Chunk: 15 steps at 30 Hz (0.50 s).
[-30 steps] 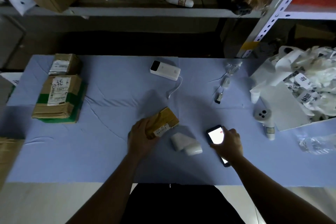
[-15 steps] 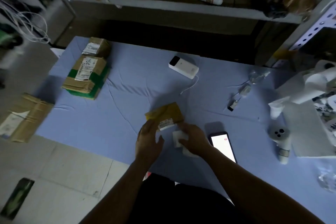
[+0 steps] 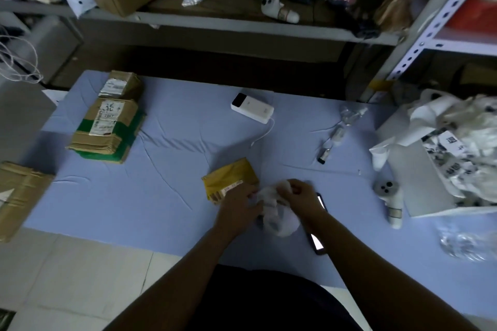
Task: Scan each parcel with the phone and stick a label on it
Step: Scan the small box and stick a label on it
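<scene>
A small yellow-brown parcel point(image 3: 231, 179) with a white shipping slip lies on the blue table cover point(image 3: 172, 158) in front of me. Just right of it both hands work a white roll of labels point(image 3: 277, 216). My left hand point(image 3: 239, 207) pinches the roll's left side. My right hand point(image 3: 300, 196) grips its upper end. The phone point(image 3: 317, 239), screen lit, lies flat on the cover under my right forearm, partly hidden.
Two taped cardboard parcels point(image 3: 107, 126) are stacked at the far left, another box point(image 3: 18, 193) hangs off the left edge. A white power bank point(image 3: 252, 108) with cable lies at the back. A white controller point(image 3: 390, 196) and a heap of label waste point(image 3: 457, 153) sit right.
My right hand left the phone on the table and moved to the label roll. My left hand let go of the parcel and joined it on the roll. The view swung left.
</scene>
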Each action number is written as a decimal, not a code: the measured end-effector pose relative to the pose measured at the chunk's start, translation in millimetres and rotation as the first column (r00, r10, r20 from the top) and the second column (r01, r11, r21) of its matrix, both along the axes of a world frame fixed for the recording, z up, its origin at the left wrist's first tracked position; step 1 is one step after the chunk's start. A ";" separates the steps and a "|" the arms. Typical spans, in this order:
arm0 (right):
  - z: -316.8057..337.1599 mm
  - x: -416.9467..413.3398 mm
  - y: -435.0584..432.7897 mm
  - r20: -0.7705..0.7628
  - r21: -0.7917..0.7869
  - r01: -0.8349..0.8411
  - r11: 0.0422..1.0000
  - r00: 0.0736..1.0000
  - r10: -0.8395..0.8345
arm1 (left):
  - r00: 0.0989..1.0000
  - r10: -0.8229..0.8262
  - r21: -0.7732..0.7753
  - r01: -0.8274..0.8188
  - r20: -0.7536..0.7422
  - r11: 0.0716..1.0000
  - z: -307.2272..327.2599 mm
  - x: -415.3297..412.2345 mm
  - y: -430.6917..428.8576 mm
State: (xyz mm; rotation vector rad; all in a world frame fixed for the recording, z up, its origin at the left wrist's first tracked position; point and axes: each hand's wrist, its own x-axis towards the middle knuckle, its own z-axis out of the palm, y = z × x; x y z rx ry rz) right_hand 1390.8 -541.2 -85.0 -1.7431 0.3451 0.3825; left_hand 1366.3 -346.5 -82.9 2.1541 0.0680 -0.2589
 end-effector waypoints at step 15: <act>10.3 -42.1 9.9 -0.366 0.422 0.343 0.839 0.911 -0.189 | 0.993 -0.025 -0.297 -0.011 -0.115 0.955 4.8 19.3 -15.2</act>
